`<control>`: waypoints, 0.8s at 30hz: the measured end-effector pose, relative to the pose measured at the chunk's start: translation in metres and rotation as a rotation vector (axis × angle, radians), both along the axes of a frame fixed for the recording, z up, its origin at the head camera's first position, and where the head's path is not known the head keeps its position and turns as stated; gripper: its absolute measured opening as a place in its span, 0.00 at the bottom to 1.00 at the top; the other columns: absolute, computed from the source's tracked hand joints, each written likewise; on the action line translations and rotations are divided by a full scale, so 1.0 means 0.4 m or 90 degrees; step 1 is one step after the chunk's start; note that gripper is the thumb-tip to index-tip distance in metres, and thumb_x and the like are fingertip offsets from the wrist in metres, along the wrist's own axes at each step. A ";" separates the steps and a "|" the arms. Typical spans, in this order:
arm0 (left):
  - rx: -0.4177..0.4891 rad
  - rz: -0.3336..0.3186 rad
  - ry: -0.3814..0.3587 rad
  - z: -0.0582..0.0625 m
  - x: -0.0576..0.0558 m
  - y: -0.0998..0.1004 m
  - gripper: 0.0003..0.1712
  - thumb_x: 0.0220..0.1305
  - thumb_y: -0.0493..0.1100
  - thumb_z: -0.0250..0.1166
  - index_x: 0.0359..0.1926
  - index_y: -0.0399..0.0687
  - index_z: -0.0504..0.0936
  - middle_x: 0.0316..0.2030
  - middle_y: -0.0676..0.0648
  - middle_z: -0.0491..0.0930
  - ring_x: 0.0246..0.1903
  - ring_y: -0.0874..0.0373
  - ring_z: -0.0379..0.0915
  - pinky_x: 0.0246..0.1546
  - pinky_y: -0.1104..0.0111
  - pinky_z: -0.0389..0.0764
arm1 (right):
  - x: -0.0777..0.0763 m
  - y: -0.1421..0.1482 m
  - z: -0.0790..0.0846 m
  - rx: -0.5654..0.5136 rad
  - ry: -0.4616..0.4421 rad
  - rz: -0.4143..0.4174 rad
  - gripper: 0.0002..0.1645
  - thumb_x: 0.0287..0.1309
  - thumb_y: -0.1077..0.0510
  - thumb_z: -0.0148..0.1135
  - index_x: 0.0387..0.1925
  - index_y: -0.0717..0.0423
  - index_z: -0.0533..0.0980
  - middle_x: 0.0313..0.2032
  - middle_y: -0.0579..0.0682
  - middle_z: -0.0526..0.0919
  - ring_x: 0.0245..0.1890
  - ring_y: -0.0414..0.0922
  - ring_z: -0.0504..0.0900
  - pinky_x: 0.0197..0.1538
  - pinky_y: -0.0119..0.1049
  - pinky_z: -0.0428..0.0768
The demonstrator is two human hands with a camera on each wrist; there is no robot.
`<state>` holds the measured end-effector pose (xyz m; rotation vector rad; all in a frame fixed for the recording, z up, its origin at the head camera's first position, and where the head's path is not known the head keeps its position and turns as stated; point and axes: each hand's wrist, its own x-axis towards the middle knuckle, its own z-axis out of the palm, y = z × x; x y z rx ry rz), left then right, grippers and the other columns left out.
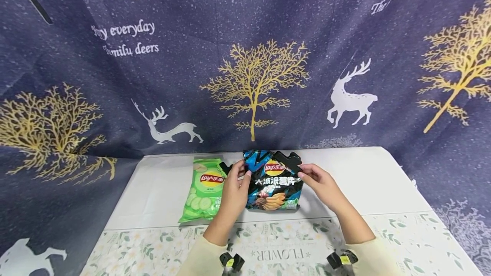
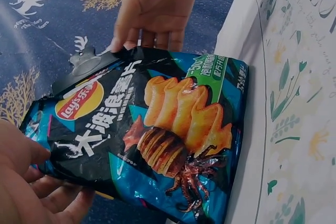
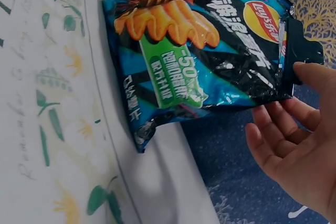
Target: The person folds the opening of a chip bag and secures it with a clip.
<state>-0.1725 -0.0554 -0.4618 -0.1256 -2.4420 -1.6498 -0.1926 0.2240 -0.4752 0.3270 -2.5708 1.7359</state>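
Note:
A black and blue Lay's chip bag (image 1: 274, 186) stands on the table between both hands. A black bag clip (image 1: 288, 161) sits slantwise across its upper right corner. My left hand (image 1: 235, 188) grips the bag's left side, thumb in front and the other fingers partly hidden behind. With my right hand (image 3: 302, 124) I hold the bag's upper right edge, the thumb at the end of the clip and the other fingers curled under the edge. Left of the left hand lies a green Lay's chip bag (image 1: 203, 191), with a second black clip (image 1: 225, 168) partly covered by that hand.
The white table (image 1: 356, 182) carries a floral mat (image 1: 291, 242) along its front. Directly behind the table hangs a dark blue curtain (image 1: 245, 20) with trees and deer.

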 end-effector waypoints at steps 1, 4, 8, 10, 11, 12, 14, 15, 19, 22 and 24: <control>0.006 0.002 -0.005 -0.002 -0.002 0.000 0.27 0.78 0.48 0.54 0.72 0.46 0.67 0.61 0.40 0.75 0.60 0.45 0.75 0.57 0.53 0.81 | 0.002 0.002 -0.004 -0.002 -0.006 0.000 0.21 0.72 0.50 0.59 0.58 0.61 0.77 0.50 0.59 0.84 0.47 0.29 0.81 0.53 0.23 0.79; 0.025 0.006 -0.021 -0.007 -0.007 0.002 0.27 0.77 0.47 0.55 0.72 0.48 0.67 0.62 0.40 0.75 0.62 0.46 0.74 0.59 0.52 0.80 | 0.005 0.004 -0.013 -0.014 -0.015 0.003 0.19 0.72 0.51 0.59 0.54 0.62 0.78 0.48 0.59 0.84 0.46 0.31 0.82 0.52 0.25 0.80; 0.044 0.006 -0.044 -0.017 -0.012 0.006 0.27 0.76 0.46 0.56 0.72 0.49 0.66 0.63 0.40 0.74 0.63 0.45 0.73 0.60 0.51 0.79 | 0.004 0.003 -0.019 -0.018 -0.013 -0.008 0.18 0.73 0.52 0.58 0.53 0.62 0.79 0.45 0.59 0.84 0.43 0.34 0.82 0.51 0.28 0.82; 0.046 0.002 -0.056 -0.021 -0.012 0.008 0.28 0.75 0.45 0.57 0.73 0.49 0.66 0.64 0.39 0.74 0.64 0.43 0.73 0.61 0.50 0.78 | 0.000 0.001 -0.023 -0.016 -0.014 -0.023 0.18 0.73 0.53 0.58 0.53 0.62 0.80 0.44 0.57 0.84 0.42 0.35 0.82 0.51 0.31 0.83; 0.044 -0.002 -0.061 -0.023 -0.012 0.009 0.29 0.75 0.44 0.57 0.73 0.49 0.65 0.65 0.38 0.73 0.64 0.43 0.72 0.61 0.49 0.78 | -0.002 0.000 -0.024 -0.016 -0.018 -0.033 0.18 0.73 0.53 0.57 0.53 0.62 0.80 0.44 0.57 0.84 0.42 0.35 0.82 0.51 0.32 0.83; 0.040 -0.005 -0.063 -0.025 -0.011 0.009 0.29 0.75 0.43 0.57 0.74 0.48 0.64 0.65 0.37 0.73 0.65 0.42 0.72 0.61 0.49 0.77 | -0.005 -0.002 -0.026 -0.018 -0.022 -0.043 0.18 0.73 0.53 0.58 0.53 0.62 0.80 0.45 0.57 0.84 0.42 0.35 0.82 0.50 0.31 0.83; 0.035 -0.012 -0.067 -0.027 -0.011 0.012 0.31 0.74 0.42 0.57 0.75 0.46 0.63 0.66 0.36 0.72 0.65 0.40 0.72 0.61 0.48 0.77 | -0.012 -0.005 -0.031 -0.022 -0.035 -0.061 0.20 0.73 0.53 0.58 0.55 0.63 0.80 0.46 0.57 0.84 0.41 0.34 0.82 0.51 0.32 0.84; 0.033 -0.016 -0.070 -0.028 -0.011 0.012 0.32 0.74 0.41 0.57 0.75 0.46 0.62 0.66 0.36 0.72 0.65 0.39 0.72 0.61 0.47 0.77 | -0.015 -0.007 -0.032 -0.024 -0.043 -0.068 0.21 0.73 0.53 0.58 0.56 0.64 0.79 0.47 0.58 0.84 0.41 0.33 0.82 0.51 0.31 0.84; 0.024 -0.032 -0.086 -0.033 -0.014 0.014 0.35 0.73 0.41 0.58 0.77 0.44 0.59 0.68 0.34 0.70 0.66 0.37 0.71 0.62 0.46 0.77 | -0.024 -0.017 -0.037 -0.034 -0.067 -0.100 0.23 0.73 0.53 0.58 0.61 0.65 0.77 0.51 0.61 0.83 0.40 0.32 0.82 0.50 0.28 0.83; 0.015 -0.050 -0.105 -0.038 -0.014 0.015 0.37 0.74 0.42 0.58 0.78 0.45 0.56 0.70 0.34 0.67 0.67 0.36 0.68 0.64 0.45 0.74 | -0.027 -0.022 -0.047 -0.051 -0.080 -0.127 0.23 0.72 0.55 0.58 0.62 0.64 0.76 0.50 0.62 0.85 0.38 0.31 0.82 0.48 0.25 0.83; 0.008 -0.057 -0.112 -0.042 -0.014 0.015 0.37 0.74 0.43 0.58 0.79 0.46 0.55 0.71 0.35 0.66 0.68 0.37 0.68 0.66 0.44 0.73 | -0.028 -0.025 -0.055 -0.066 -0.085 -0.137 0.23 0.72 0.58 0.59 0.63 0.64 0.75 0.49 0.61 0.85 0.38 0.30 0.82 0.47 0.25 0.83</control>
